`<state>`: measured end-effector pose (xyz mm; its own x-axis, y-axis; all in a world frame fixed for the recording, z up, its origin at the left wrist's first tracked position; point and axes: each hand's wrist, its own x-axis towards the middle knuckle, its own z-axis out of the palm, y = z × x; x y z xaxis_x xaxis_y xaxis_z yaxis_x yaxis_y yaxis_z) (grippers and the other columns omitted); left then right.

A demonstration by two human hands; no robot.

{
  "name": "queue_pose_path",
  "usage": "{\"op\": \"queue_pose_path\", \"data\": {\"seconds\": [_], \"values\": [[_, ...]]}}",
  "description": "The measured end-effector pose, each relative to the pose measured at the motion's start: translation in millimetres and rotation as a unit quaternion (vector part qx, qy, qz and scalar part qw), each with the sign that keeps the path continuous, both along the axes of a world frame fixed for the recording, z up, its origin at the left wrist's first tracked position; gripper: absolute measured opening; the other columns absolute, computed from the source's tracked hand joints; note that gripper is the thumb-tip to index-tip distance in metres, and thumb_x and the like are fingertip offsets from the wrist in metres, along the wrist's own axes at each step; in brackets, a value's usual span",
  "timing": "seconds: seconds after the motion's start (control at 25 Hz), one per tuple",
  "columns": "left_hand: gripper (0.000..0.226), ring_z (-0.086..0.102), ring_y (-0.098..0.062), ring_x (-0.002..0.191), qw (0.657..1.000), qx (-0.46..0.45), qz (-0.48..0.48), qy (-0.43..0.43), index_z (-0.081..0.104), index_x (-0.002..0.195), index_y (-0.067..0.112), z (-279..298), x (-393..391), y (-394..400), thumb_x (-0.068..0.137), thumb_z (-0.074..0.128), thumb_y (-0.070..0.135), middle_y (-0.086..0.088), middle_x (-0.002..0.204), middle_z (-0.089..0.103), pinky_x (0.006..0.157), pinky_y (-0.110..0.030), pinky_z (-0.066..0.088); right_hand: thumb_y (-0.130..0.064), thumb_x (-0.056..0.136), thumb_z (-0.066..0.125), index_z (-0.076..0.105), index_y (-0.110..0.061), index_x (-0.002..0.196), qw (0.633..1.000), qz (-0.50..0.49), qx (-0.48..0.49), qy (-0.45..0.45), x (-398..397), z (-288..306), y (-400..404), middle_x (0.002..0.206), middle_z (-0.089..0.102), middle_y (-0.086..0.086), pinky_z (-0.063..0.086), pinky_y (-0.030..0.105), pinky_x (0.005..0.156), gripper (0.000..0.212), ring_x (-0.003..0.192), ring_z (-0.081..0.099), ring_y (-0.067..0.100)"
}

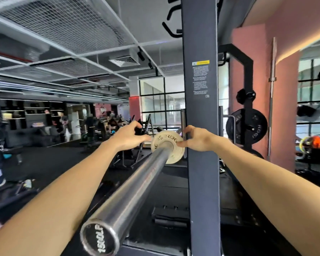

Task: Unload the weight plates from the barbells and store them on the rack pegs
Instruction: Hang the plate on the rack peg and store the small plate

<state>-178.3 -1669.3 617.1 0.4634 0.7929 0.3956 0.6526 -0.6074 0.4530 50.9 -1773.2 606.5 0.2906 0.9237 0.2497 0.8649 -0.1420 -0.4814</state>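
A small pale weight plate (167, 149) sits on the steel sleeve of a barbell (131, 189), far along the sleeve from its near end cap, which points toward the camera at the lower centre of the view. The plate stands upright, face toward the viewer, just beside the dark upright post of the rack (201, 126), whose edge overlaps the plate's right rim. The left hand (128, 136) is at the plate's upper left rim, thumb tip touching the edge while the curled fingers reach behind it. The right hand (196, 138) is at the right rim, thumb pressed against the plate face near the hub and fingers curled around the edge, partly hidden against the post. Both hands thus grip the plate from opposite sides. Both forearms are bare and extend nearly straight from the lower corners of the view, converging on the plate with the sleeve running between them. The rack post stands immediately to the right of the plate and the right hand. Behind the post, a large black plate (248, 126) hangs on a storage peg of a second rack, with a smaller black plate (246, 96) above it. A bare bar (272, 97) stands vertically against the pink wall (284, 108) further right. Gym equipment fills the dim background at left, too blurred to identify.
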Motion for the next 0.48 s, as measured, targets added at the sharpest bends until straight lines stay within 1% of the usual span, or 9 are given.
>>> {"op": "queue_pose_path", "data": {"seconds": [0.08,0.16,0.24,0.28,0.32,0.36,0.4,0.44,0.48], "values": [[0.066,0.051,-0.026,0.12,1.0,-0.01,-0.018,0.014,0.041,0.141,0.022,-13,11,24,0.087,0.065,0.051,-0.011,0.139,0.049,0.094,-0.034,0.04,-0.046,0.086,0.066,0.034,-0.016,0.144,1.0,-0.015,-0.014,0.017,4,-13,11,0.137,0.051,0.006,0.042,0.032,0.1,0.074,0.124,0.05,0.024],[0.063,0.052,-0.025,0.121,0.998,-0.028,-0.048,0.026,0.039,0.143,0.022,-25,24,49,0.091,0.063,0.046,-0.01,0.141,0.05,0.092,-0.029,0.04,-0.04,0.089,0.064,0.029,-0.011,0.146,0.999,-0.036,-0.018,0.03,7,-23,28,0.135,0.053,0.009,0.041,0.029,0.088,0.073,0.113,0.053,0.023],[0.06,0.052,-0.024,0.124,0.995,-0.045,-0.084,0.033,0.037,0.145,0.017,-33,39,72,0.094,0.062,0.038,-0.008,0.14,0.051,0.09,-0.025,0.038,-0.034,0.093,0.059,0.03,-0.007,0.144,0.998,-0.051,-0.01,0.038,7,-27,46,0.129,0.055,0.012,0.041,0.029,0.079,0.064,0.099,0.052,0.021],[0.058,0.053,-0.023,0.123,0.993,-0.051,-0.1,0.028,0.039,0.144,0.015,-36,47,80,0.095,0.062,0.035,-0.007,0.137,0.054,0.091,-0.025,0.039,-0.032,0.095,0.057,0.036,-0.007,0.137,0.998,-0.055,-0.004,0.039,5,-28,54,0.123,0.057,0.012,0.043,0.03,0.075,0.054,0.094,0.053,0.022],[0.053,0.056,-0.023,0.12,0.992,-0.052,-0.114,0.021,0.044,0.14,0.015,-38,54,88,0.094,0.063,0.034,-0.006,0.132,0.058,0.092,-0.026,0.041,-0.032,0.095,0.055,0.042,-0.007,0.125,0.998,-0.057,0.001,0.04,2,-30,61,0.114,0.057,0.011,0.044,0.028,0.07,0.041,0.089,0.053,0.022],[0.046,0.058,-0.022,0.115,0.991,-0.046,-0.126,0.013,0.05,0.133,0.014,-39,62,94,0.093,0.063,0.034,-0.005,0.128,0.061,0.092,-0.029,0.044,-0.033,0.096,0.054,0.044,-0.009,0.108,0.997,-0.063,0.003,0.034,0,-32,67,0.105,0.055,0.008,0.042,0.027,0.063,0.028,0.082,0.052,0.021],[0.04,0.06,-0.022,0.11,0.991,-0.036,-0.132,0.006,0.055,0.126,0.013,-40,68,97,0.093,0.064,0.033,-0.006,0.122,0.064,0.089,-0.03,0.046,-0.032,0.097,0.054,0.042,-0.012,0.095,0.997,-0.068,0.007,0.029,-3,-32,71,0.098,0.053,0.004,0.039,0.027,0.059,0.023,0.077,0.05,0.02],[0.036,0.06,-0.022,0.105,0.991,-0.029,-0.134,0.001,0.057,0.121,0.012,-41,73,101,0.093,0.064,0.033,-0.006,0.117,0.065,0.084,-0.03,0.046,-0.031,0.097,0.055,0.04,-0.015,0.088,0.997,-0.072,0.015,0.029,-5,-33,74,0.091,0.051,0.001,0.039,0.026,0.057,0.023,0.074,0.05,0.019],[0.034,0.06,-0.022,0.101,0.991,-0.024,-0.133,-0.002,0.058,0.119,0.011,-42,76,103,0.093,0.064,0.032,-0.006,0.114,0.065,0.081,-0.03,0.046,-0.03,0.096,0.057,0.04,-0.017,0.087,0.996,-0.073,0.026,0.038,-6,-33,75,0.085,0.05,-0.002,0.042,0.025,0.054,0.023,0.071,0.051,0.018]]}}
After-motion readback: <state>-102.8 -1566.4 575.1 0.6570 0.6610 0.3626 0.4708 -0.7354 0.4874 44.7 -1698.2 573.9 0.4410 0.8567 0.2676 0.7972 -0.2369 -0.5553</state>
